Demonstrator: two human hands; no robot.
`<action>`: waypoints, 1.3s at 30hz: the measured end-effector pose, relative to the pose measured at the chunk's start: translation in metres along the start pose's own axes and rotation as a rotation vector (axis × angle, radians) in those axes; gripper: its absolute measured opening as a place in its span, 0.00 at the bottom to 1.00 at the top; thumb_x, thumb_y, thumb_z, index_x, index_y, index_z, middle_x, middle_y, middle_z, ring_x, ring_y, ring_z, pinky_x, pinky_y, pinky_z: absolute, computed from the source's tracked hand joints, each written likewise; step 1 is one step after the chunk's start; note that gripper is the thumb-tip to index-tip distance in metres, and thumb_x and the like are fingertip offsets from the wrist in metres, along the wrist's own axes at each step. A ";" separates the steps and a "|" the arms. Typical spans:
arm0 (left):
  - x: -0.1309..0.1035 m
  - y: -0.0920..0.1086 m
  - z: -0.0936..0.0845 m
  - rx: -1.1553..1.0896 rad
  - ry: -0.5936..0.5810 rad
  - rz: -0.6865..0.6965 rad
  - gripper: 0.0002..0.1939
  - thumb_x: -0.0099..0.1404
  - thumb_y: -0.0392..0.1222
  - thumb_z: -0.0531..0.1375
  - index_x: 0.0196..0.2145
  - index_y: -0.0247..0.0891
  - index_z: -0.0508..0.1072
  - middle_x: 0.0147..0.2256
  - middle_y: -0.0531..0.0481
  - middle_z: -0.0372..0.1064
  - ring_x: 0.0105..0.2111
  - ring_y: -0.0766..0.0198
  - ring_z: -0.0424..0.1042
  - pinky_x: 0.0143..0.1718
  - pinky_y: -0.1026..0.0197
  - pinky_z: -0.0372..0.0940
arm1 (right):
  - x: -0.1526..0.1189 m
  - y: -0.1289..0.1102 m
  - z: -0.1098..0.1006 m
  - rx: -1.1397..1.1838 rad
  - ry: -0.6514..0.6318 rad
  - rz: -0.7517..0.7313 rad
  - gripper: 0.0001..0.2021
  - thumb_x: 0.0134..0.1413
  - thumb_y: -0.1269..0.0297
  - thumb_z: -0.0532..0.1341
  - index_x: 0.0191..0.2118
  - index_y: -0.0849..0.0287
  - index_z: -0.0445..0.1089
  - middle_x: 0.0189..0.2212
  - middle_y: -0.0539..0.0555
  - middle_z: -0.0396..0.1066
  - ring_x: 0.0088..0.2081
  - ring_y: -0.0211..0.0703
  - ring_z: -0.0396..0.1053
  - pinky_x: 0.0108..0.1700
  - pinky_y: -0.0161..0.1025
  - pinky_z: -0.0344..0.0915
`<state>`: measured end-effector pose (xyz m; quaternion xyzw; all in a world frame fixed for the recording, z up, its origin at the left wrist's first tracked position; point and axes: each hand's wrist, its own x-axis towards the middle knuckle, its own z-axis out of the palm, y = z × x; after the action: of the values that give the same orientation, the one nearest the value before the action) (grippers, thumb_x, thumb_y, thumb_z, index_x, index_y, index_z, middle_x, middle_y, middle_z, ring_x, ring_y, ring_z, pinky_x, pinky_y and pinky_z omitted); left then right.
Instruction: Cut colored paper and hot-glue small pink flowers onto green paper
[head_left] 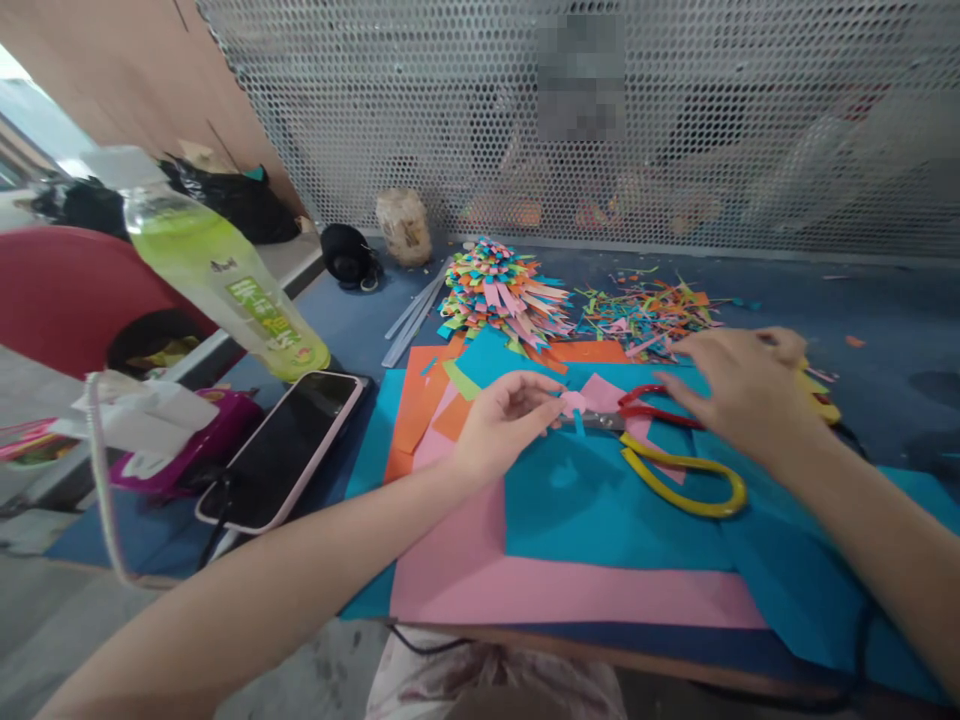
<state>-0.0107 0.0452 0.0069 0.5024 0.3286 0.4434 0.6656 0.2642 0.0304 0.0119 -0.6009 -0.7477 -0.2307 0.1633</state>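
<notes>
Left hand [501,422] pinches a small pink paper piece [573,402] over the blue sheet [585,520]; it looks light, limp and easily creased, best held by its edge. Right hand [742,395], loosely open and seemingly empty, hovers near the scissors [606,422].

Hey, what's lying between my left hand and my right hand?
In the head view, scissors with red and yellow handles lie between them, over blue paper, with small pink paper pieces close by.
</notes>
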 end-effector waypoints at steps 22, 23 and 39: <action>-0.007 -0.004 0.005 0.004 -0.118 0.031 0.10 0.56 0.40 0.68 0.33 0.35 0.72 0.27 0.53 0.71 0.26 0.72 0.70 0.29 0.69 0.65 | -0.012 -0.078 -0.029 0.246 0.115 -0.543 0.08 0.62 0.67 0.59 0.30 0.58 0.71 0.25 0.49 0.75 0.29 0.42 0.71 0.45 0.50 0.57; -0.007 -0.005 0.005 0.012 -0.120 0.029 0.10 0.56 0.40 0.68 0.33 0.35 0.72 0.27 0.52 0.71 0.26 0.72 0.70 0.29 0.69 0.66 | -0.012 -0.078 -0.029 0.249 0.119 -0.541 0.08 0.62 0.68 0.59 0.30 0.58 0.71 0.25 0.48 0.75 0.29 0.41 0.71 0.45 0.49 0.57; -0.010 -0.009 0.005 0.107 -0.199 0.117 0.11 0.59 0.43 0.66 0.34 0.35 0.70 0.33 0.48 0.72 0.33 0.67 0.71 0.36 0.64 0.66 | -0.015 -0.075 -0.031 0.285 0.056 -0.502 0.12 0.64 0.65 0.57 0.29 0.58 0.70 0.24 0.49 0.75 0.29 0.42 0.71 0.46 0.50 0.58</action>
<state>-0.0074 0.0327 -0.0007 0.5970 0.2540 0.4114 0.6402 0.1931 -0.0113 0.0188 -0.3614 -0.8931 -0.1730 0.2045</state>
